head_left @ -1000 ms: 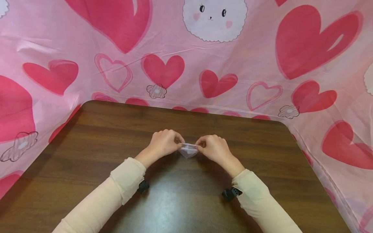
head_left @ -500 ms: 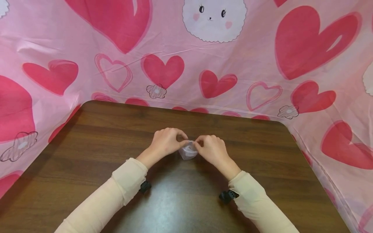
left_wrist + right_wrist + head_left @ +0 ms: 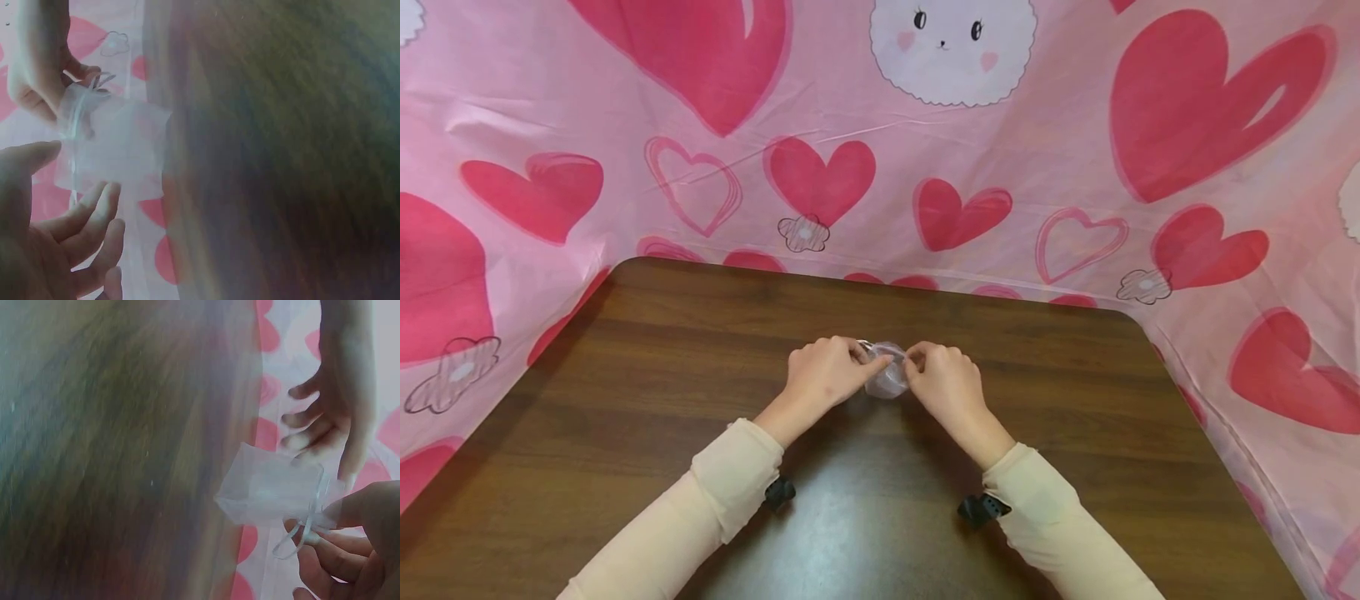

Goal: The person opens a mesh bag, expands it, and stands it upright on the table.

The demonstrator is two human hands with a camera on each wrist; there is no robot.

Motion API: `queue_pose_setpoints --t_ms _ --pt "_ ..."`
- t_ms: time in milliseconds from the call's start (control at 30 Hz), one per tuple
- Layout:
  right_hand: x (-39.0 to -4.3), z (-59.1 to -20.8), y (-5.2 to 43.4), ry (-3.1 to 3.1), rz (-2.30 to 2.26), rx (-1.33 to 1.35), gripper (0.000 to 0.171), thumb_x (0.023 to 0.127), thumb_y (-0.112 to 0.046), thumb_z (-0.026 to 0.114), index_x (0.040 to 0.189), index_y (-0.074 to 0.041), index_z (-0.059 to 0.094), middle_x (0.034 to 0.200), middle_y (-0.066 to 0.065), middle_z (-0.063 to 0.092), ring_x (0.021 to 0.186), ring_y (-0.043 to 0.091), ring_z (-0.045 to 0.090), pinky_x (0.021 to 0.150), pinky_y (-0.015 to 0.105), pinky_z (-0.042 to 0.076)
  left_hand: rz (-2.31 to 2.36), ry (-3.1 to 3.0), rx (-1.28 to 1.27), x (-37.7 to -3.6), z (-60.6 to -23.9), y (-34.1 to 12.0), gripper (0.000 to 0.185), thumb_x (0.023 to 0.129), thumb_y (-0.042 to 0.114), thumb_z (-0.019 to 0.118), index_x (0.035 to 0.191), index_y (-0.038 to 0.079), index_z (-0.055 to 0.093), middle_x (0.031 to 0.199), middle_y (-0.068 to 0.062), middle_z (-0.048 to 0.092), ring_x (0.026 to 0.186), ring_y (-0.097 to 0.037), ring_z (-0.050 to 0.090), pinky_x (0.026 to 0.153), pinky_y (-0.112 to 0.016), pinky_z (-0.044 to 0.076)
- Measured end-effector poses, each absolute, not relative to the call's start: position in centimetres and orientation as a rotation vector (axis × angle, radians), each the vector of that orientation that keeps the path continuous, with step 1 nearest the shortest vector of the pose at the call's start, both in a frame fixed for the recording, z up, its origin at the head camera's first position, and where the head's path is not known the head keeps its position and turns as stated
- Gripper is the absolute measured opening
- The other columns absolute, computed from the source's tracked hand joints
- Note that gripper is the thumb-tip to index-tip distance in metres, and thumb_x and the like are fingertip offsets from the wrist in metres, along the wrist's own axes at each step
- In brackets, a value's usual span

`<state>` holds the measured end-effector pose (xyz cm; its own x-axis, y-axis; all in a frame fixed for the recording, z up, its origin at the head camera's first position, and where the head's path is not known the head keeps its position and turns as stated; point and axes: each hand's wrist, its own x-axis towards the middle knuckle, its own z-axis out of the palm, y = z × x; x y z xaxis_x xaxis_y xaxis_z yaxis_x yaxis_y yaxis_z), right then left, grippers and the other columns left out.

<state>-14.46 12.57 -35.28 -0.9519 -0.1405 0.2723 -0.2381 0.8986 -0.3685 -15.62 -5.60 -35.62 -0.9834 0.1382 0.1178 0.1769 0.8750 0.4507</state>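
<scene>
A small see-through white drawstring pouch (image 3: 887, 382) hangs just above the brown table (image 3: 625, 392), between both hands. My left hand (image 3: 867, 360) holds its mouth edge between thumb and fingers; in the left wrist view the thumb (image 3: 28, 159) lies on the pouch (image 3: 119, 156) rim with the fingers (image 3: 94, 209) below. My right hand (image 3: 916, 360) pinches the thin ribbon at the mouth. In the right wrist view the ribbon loop (image 3: 297, 540) hangs from the pouch (image 3: 269, 487) by my right fingers (image 3: 331, 556). The pouch looks empty.
A pink cloth with red hearts and a white bunny face (image 3: 951, 50) hangs behind and around the table. The table's rounded far corners (image 3: 1131, 321) meet the cloth. Cream sleeves (image 3: 730, 479) cover both forearms, each with a black wrist mount (image 3: 981, 507).
Both hands have drawn closer together and shifted slightly away from me. The pouch, stretched wide a second ago, is now bunched narrower at its mouth.
</scene>
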Motion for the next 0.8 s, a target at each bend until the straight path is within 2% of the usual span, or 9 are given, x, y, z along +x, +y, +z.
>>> queue_pose_setpoints --t_ms 100,167,300,400,500,600,733,800 --pt "-14.1 -35.1 12.2 -2.868 0.645 0.294 0.016 0.089 -0.018 0.072 0.099 -0.006 0.076 0.065 -0.003 0.064 0.050 0.012 0.053 0.046 0.032 0.043 -0.717 -2.989 -0.248 -15.5 -35.9 -5.2 0.054 0.083 0.075 0.057 0.092 0.027 0.080 0.079 0.002 0.072 0.074 -0.021 0.066 0.059 -0.041 0.047" --pt "-13.9 -35.1 12.0 -2.892 0.684 0.296 0.019 0.089 -0.019 0.072 0.103 -0.005 0.075 0.065 -0.004 0.064 0.049 0.010 0.053 0.045 0.030 0.042 -0.736 -2.992 -0.250 -15.5 -35.9 -5.0 0.049 0.083 0.072 0.059 0.094 0.029 0.080 0.079 0.003 0.073 0.074 -0.021 0.067 0.060 -0.041 0.047" --pt "-13.8 -35.1 11.9 -2.907 0.706 0.278 0.020 0.089 -0.018 0.071 0.105 -0.005 0.074 0.065 -0.005 0.065 0.049 0.010 0.053 0.044 0.030 0.041 -0.769 -2.983 -0.276 -15.4 -35.9 -4.7 0.032 0.087 0.058 0.065 0.097 0.031 0.080 0.084 0.007 0.074 0.075 -0.022 0.068 0.063 -0.042 0.046" --pt "-14.1 -35.2 11.9 -2.899 0.687 0.256 0.018 0.089 -0.019 0.071 0.102 -0.007 0.075 0.066 -0.005 0.064 0.050 0.011 0.053 0.045 0.031 0.041 -0.765 -2.971 -0.314 -15.4 -35.9 -4.6 0.023 0.088 0.046 0.067 0.096 0.029 0.080 0.077 0.010 0.070 0.068 -0.019 0.064 0.060 -0.040 0.045" --pt "-14.4 -35.3 11.9 -2.891 0.664 0.238 0.016 0.089 -0.022 0.070 0.097 -0.009 0.077 0.065 -0.005 0.064 0.051 0.013 0.054 0.045 0.032 0.041 -0.720 -2.958 -0.341 -15.4 -35.9 -4.6 0.018 0.089 0.040 0.067 0.086 0.027 0.079 0.064 0.008 0.062 0.058 -0.017 0.057 0.054 -0.038 0.041" --pt "-14.7 -35.2 11.8 -2.892 0.654 0.212 0.015 0.090 -0.025 0.070 0.091 -0.012 0.077 0.065 -0.005 0.063 0.053 0.015 0.054 0.046 0.033 0.041 -0.672 -2.952 -0.327 -15.4 -35.8 -4.5 0.020 0.088 0.044 0.067 0.082 0.028 0.078 0.059 0.008 0.057 0.056 -0.017 0.054 0.053 -0.038 0.040" --pt "-14.8 -35.3 11.6 -2.911 0.678 0.175 0.012 0.088 -0.024 0.071 0.088 -0.014 0.077 0.064 -0.006 0.062 0.054 0.016 0.055 0.048 0.035 0.043 -0.651 -2.975 -0.302 -15.5 -35.7 -4.4 0.029 0.086 0.050 0.069 0.069 0.028 0.075 0.056 0.008 0.053 0.056 -0.017 0.053 0.053 -0.037 0.039" --pt "-14.9 -35.4 11.4 -2.917 0.690 0.167 0.011 0.087 -0.023 0.071 0.089 -0.014 0.077 0.064 -0.006 0.062 0.054 0.016 0.056 0.048 0.035 0.043 -0.645 -2.986 -0.308 -15.5 -35.6 -4.4 0.036 0.086 0.046 0.069 0.058 0.025 0.067 0.052 0.007 0.047 0.054 -0.017 0.050 0.052 -0.037 0.037"
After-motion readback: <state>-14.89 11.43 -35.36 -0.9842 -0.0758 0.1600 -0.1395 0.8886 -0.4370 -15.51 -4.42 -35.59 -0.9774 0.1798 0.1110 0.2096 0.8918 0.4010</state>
